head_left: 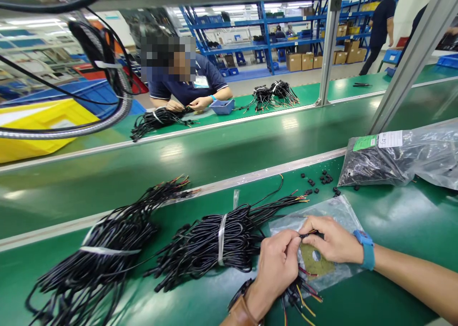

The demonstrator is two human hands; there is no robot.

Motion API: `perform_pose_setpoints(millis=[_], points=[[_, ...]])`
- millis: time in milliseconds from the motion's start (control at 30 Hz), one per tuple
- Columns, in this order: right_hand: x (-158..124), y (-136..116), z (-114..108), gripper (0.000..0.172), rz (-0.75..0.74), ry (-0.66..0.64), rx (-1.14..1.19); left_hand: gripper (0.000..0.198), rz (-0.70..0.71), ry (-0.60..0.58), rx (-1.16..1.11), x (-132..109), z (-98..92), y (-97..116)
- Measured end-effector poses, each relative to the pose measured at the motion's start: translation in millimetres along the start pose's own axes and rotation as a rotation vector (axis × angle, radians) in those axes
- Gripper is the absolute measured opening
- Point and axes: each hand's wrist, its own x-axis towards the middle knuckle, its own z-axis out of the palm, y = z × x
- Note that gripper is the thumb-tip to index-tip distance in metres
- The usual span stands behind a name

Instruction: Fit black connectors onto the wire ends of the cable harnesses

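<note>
My left hand [278, 260], with a brown strap at the wrist, is closed in a pinch on a thin black cable. The fingertips of my right hand [331, 240], which has a blue band at the wrist, meet the left ones and pinch the same cable's end. A bit of coloured wire shows there; any small part between the fingers is hidden. Both hands are over a clear plastic bag [345, 216] with a yellowish piece [318, 264] on it. Below them lie loose cable ends [302, 300] with red and yellow wires. A tied black cable bundle [203, 242] lies left of my hands.
Another tied cable bundle [103, 249] lies farther left. Small black connectors [325, 177] are scattered beyond my hands, beside a large bag of black parts [375, 166]. Across the green bench, a co-worker [186, 85] handles cables near a blue bin [222, 106]. A metal post [327, 54] rises beyond.
</note>
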Motion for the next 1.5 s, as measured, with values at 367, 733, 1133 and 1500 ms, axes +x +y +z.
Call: perform_pose_setpoints(millis=[367,733,1133,1500], points=[[-0.2,-0.1,2.7,0.010,0.016,0.026,-0.030,0.026,-0.021,-0.013,0.048,5.4,-0.1,2.4],[0.8,0.1,-1.3,0.008,0.080,0.033,-0.035,0.018,-0.051,0.045,0.049,5.6,-2.3,0.4],[0.7,2.3,2.8,0.007,0.045,0.027,-0.003,0.020,-0.080,0.037,0.034,4.1,2.1,1.0],[5.0,-1.8,7.7,0.010,0.014,0.039,-0.001,0.020,-0.184,-0.008,-0.021,3.8,4.0,-2.3]])
